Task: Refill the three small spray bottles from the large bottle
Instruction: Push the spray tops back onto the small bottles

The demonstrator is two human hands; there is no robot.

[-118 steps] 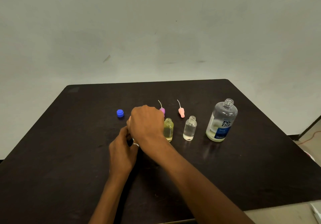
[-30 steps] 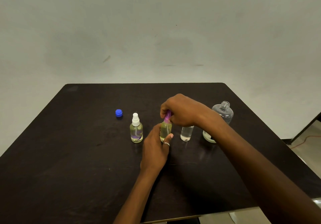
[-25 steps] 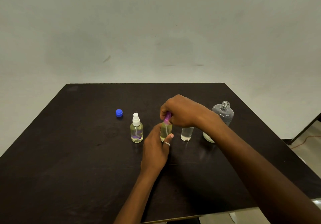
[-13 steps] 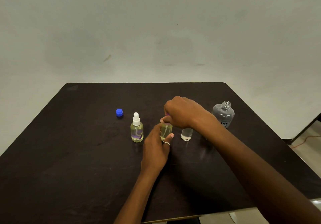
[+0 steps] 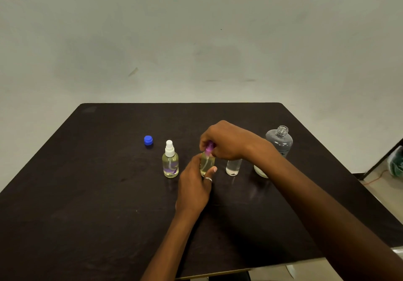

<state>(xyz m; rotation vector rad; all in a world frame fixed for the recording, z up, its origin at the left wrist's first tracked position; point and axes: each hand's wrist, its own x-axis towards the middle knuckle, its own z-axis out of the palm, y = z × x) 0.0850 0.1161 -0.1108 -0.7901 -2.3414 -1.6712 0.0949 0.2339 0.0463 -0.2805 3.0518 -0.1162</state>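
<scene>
Three small clear bottles stand in a row on the dark table [image 5: 91,204]. The left bottle [image 5: 170,163] wears a white spray head and holds yellowish liquid. My left hand [image 5: 194,185] grips the body of the middle bottle [image 5: 207,163], while my right hand [image 5: 226,141] pinches its purple spray head [image 5: 209,147] on the neck. The third small bottle [image 5: 233,166] is open-topped, its neck hidden behind my right wrist. The large clear bottle [image 5: 280,141] stands uncapped at the right, partly hidden by my forearm.
A blue cap [image 5: 148,140] lies on the table behind and left of the bottles. A plain pale wall rises behind the table. Floor, a dark post and an orange cable show at the far right edge.
The white-headed bottle now stands alone at the left. Both hands moved to the middle bottle; over the last second my right hand has shifted slightly on the purple head while the left keeps holding the bottle.
</scene>
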